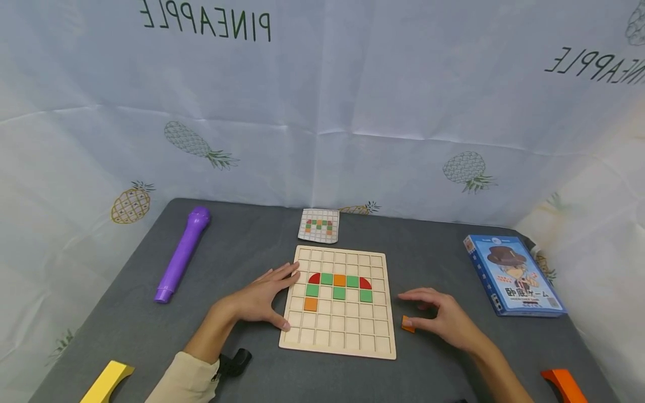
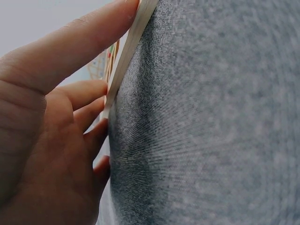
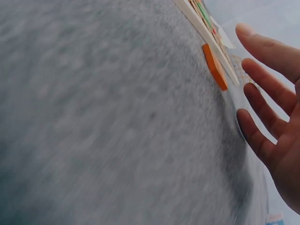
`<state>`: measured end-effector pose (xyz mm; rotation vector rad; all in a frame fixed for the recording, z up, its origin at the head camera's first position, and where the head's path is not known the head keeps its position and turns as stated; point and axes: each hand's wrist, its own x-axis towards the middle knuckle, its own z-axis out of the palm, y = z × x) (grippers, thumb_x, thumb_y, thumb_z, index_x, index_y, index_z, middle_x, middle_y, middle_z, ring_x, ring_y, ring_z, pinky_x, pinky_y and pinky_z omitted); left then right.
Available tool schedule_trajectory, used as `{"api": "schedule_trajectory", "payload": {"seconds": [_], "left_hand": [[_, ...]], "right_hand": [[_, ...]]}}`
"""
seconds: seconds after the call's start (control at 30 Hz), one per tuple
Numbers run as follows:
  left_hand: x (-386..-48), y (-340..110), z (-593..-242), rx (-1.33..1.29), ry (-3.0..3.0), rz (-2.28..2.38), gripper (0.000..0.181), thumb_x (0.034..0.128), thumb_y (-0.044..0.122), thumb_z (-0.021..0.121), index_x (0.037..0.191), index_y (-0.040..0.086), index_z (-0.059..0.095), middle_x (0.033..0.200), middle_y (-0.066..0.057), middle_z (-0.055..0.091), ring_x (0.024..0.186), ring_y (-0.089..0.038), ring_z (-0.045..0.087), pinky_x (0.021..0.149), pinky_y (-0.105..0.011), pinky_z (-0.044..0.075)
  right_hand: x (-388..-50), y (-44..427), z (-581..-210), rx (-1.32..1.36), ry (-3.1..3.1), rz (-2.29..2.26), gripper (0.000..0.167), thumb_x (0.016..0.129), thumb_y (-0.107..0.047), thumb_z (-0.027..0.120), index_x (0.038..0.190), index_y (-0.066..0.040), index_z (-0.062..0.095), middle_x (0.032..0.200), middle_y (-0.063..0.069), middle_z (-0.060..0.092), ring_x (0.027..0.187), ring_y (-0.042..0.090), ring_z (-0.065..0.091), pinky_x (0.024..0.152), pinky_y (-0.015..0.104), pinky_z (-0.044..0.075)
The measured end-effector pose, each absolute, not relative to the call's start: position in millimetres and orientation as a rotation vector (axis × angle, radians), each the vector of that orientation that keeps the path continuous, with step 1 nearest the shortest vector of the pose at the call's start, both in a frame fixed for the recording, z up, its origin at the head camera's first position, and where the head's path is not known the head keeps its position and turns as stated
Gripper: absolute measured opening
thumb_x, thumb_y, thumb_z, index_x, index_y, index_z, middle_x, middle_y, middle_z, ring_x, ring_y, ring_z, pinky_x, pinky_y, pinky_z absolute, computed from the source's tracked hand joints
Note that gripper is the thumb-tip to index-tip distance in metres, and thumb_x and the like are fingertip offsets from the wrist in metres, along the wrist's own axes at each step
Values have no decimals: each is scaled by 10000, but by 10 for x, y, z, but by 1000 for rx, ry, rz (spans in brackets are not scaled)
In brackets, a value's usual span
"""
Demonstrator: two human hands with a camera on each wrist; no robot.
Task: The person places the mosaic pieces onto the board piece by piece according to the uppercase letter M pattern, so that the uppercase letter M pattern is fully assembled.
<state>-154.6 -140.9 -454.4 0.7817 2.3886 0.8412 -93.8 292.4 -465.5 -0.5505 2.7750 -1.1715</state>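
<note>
A wooden grid board (image 1: pixel 337 338) lies on the grey table. On it are red rounded tiles (image 1: pixel 365 284), several green tiles (image 1: pixel 339 293) and two orange tiles (image 1: pixel 310 304). My left hand (image 1: pixel 259 299) touches the board's left edge, thumb and fingers spread along it. One loose orange tile (image 3: pixel 215 68) rests on the table just right of the board. Beside it my right hand (image 1: pixel 443 319) hovers with thumb and fingers apart; the right wrist view shows a gap between hand and tile. Behind the board lies a small pattern card (image 1: pixel 318 232) printed with a similar coloured grid.
A purple microphone-shaped tube (image 1: pixel 181 257) lies at the left, and a blue game box (image 1: pixel 516 277) at the right. Near the front are a yellow arch block (image 1: pixel 108 380) and an orange arch block (image 1: pixel 564 385). A pineapple-print curtain (image 1: pixel 322 112) hangs behind the table.
</note>
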Motion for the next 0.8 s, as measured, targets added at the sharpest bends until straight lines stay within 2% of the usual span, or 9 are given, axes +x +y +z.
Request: {"api": "schedule_trajectory", "payload": {"seconds": [0.23, 0.4, 0.63, 0.8], "left_hand": [[-1550, -1406, -4544, 799, 2388, 850, 1154, 712, 390, 918, 1608, 36, 281, 1745, -87, 115, 1621, -363, 86, 1289, -640, 60], [-1545, -1412, -4548, 803, 2395, 854, 1153, 707, 386, 920, 1605, 32, 289, 1743, -95, 125, 1620, -367, 94, 1287, -642, 61], [-1534, -1419, -4544, 804, 2397, 855, 1153, 707, 380, 921, 1605, 30, 287, 1743, -95, 122, 1620, -365, 96, 1289, -640, 60], [-1535, -1420, -4545, 799, 2396, 855, 1155, 707, 385, 920, 1607, 36, 285, 1745, -89, 119, 1621, -363, 94, 1290, -638, 60]], "right_hand": [[-854, 2997, -4698, -515, 2790, -1167, 429, 822, -313, 853, 1233, -262, 741, 1229, -75, 732, 1104, -94, 576, 845, 202, 541], [-834, 3022, -4714, -499, 2763, -1152, 425, 816, -351, 851, 1223, -305, 739, 1230, -135, 723, 1134, -65, 591, 930, 203, 520], [-841, 3010, -4738, -503, 2750, -1114, 432, 793, -400, 858, 1204, -329, 744, 1218, -154, 725, 1134, -58, 594, 971, 206, 511], [-844, 3000, -4723, -540, 2751, -1060, 445, 790, -425, 853, 1207, -312, 746, 1213, -109, 735, 1124, -51, 587, 958, 210, 512]]}}
